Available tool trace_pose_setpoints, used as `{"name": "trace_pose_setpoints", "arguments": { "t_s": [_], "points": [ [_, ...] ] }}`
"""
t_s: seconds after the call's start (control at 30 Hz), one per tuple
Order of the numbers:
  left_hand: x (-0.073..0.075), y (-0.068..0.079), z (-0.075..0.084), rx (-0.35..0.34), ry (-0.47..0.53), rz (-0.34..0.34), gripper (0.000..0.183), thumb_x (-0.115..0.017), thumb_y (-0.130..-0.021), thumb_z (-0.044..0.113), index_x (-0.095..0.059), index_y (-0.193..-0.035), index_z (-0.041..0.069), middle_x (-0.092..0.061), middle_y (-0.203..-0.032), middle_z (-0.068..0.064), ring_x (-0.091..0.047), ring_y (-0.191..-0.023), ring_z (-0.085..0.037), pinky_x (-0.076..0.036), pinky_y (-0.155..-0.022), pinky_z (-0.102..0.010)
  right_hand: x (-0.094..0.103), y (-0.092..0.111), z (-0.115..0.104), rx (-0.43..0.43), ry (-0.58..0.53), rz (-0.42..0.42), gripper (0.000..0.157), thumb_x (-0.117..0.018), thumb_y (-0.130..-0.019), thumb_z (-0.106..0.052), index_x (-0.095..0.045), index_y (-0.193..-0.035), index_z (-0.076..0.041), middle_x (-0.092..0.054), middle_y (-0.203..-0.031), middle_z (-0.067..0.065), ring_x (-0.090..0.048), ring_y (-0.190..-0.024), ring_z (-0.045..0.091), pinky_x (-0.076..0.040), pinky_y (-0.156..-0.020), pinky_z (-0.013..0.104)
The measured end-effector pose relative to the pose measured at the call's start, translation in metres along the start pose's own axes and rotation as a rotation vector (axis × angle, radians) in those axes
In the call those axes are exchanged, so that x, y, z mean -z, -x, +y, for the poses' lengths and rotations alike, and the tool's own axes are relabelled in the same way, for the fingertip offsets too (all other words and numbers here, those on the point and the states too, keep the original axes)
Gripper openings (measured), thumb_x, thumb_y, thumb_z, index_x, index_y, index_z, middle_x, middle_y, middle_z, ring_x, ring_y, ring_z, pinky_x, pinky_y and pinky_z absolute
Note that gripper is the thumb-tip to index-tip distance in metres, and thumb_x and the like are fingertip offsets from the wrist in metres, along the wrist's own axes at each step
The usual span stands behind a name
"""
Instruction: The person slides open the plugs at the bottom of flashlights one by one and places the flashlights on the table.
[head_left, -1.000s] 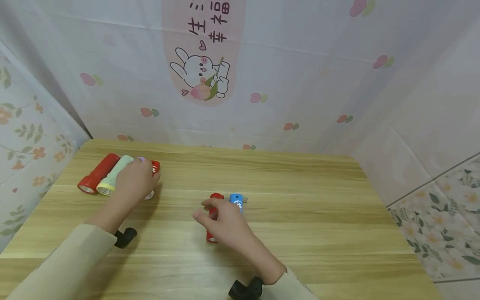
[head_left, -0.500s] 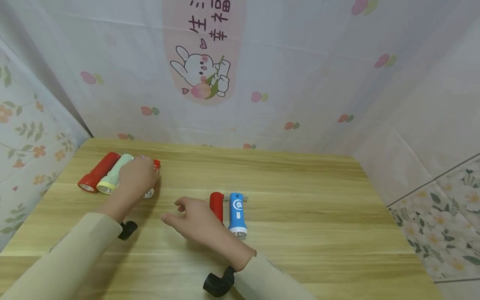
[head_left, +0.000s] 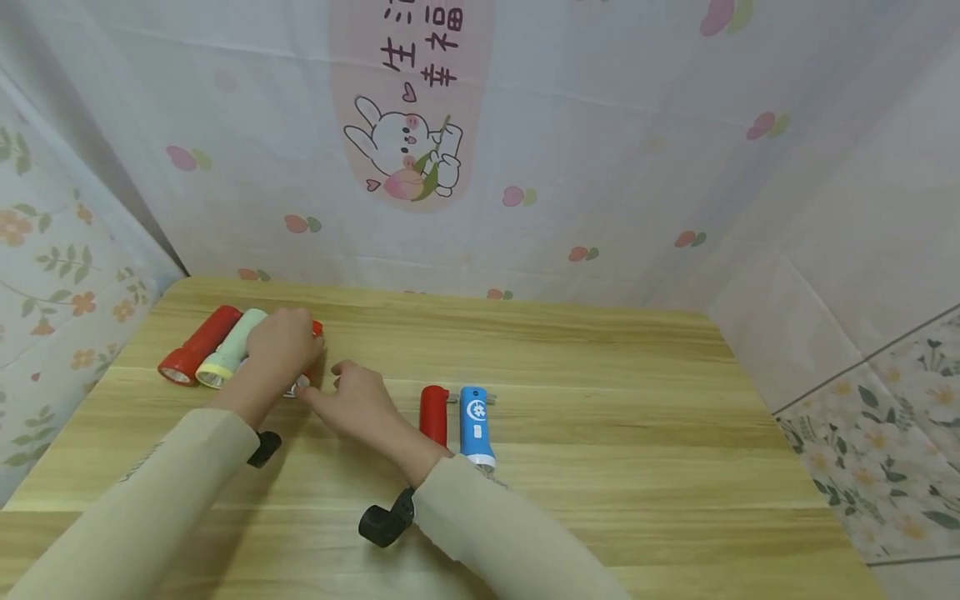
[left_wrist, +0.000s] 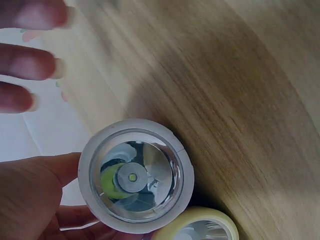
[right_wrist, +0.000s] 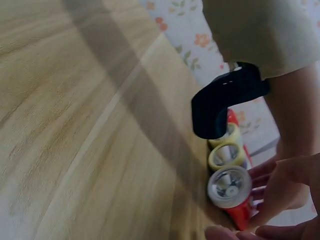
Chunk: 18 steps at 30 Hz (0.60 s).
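1. The red plastic torch with a round white rim [left_wrist: 135,175] looks to me like a hard, stiff shell, probably light in the main, with batteries perhaps adding some weight
2. I expect the smooth barrel to be a little slippery, and I'd treat the clear lens as its most delicate part, easy to smear or scratch
3. My choice of hold would be around the slim barrel just behind the flared head, where the widening should stop fingers sliding forward, with fingertips kept off the lens
4. It lies in the rear-left part of the wood-grain worktop [head_left: 637,417], lens towards the front edge and tail towards the rear edge, at the right end of a row
5. I see the left hand [head_left: 285,342] gripping it behind the rim, thumb on one side and fingers on the other; the hand hides most of the barrel from overhead
6. The right hand [head_left: 358,404] is just beside the head, thumb and index finger apart, holding nothing that I can see; I can't tell whether the thumb touches the rim
7. Next in the row, towards the worktop's left edge, is a torch with a pale yellow rim [right_wrist: 226,156], its body mostly hidden, then a mint-green plastic torch [head_left: 238,343] and a plain red plastic torch [head_left: 204,342]
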<state>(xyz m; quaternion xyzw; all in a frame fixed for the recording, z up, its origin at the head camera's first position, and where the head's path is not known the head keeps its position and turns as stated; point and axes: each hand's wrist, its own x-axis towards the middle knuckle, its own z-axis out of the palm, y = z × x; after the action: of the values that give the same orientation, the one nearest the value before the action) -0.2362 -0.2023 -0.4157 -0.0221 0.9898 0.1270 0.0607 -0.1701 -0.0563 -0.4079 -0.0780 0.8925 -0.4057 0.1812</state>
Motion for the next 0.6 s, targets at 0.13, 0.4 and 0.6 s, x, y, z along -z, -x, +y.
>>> {"name": "trace_pose_setpoints", "arguments": {
  "t_s": [0.13, 0.4, 0.6],
  "points": [
    [-0.003, -0.003, -0.002, -0.001, -0.006, 0.014, 0.029, -0.064, -0.095, 0.021, -0.064, -0.093, -0.007, -0.063, -0.079, -0.02, -0.057, -0.065, -0.029, -0.047, -0.049, -0.038, -0.005, -0.006, 0.0, -0.027, -0.02, 0.001, 0.06, -0.068, -0.092, -0.044, -0.06, -0.134, -0.003, -0.071, -0.123, 0.008, -0.067, -0.101, 0.013, -0.053, -0.08, 0.025],
    [-0.001, -0.002, 0.002, 0.013, 0.009, -0.02, 0.02, -0.067, -0.086, 0.016, -0.065, -0.089, -0.004, -0.068, -0.089, -0.026, -0.061, -0.072, -0.031, -0.05, -0.049, -0.041, -0.022, -0.023, 0.004, -0.032, -0.129, 0.006, 0.027, -0.066, -0.092, -0.032, -0.064, -0.083, -0.006, -0.044, -0.059, -0.003, -0.038, -0.05, 0.011, -0.03, -0.047, 0.022],
    [0.0, 0.0, 0.006, 0.014, -0.003, -0.006, 0.02, -0.062, -0.088, 0.015, -0.063, -0.087, -0.005, -0.067, -0.091, -0.03, -0.066, -0.081, -0.041, -0.051, -0.051, -0.043, -0.033, -0.032, 0.001, -0.038, -0.192, 0.054, 0.041, -0.063, -0.092, -0.021, -0.041, -0.057, -0.019, -0.036, -0.053, -0.006, -0.034, -0.047, 0.01, -0.025, -0.045, 0.023]
  ]
}}
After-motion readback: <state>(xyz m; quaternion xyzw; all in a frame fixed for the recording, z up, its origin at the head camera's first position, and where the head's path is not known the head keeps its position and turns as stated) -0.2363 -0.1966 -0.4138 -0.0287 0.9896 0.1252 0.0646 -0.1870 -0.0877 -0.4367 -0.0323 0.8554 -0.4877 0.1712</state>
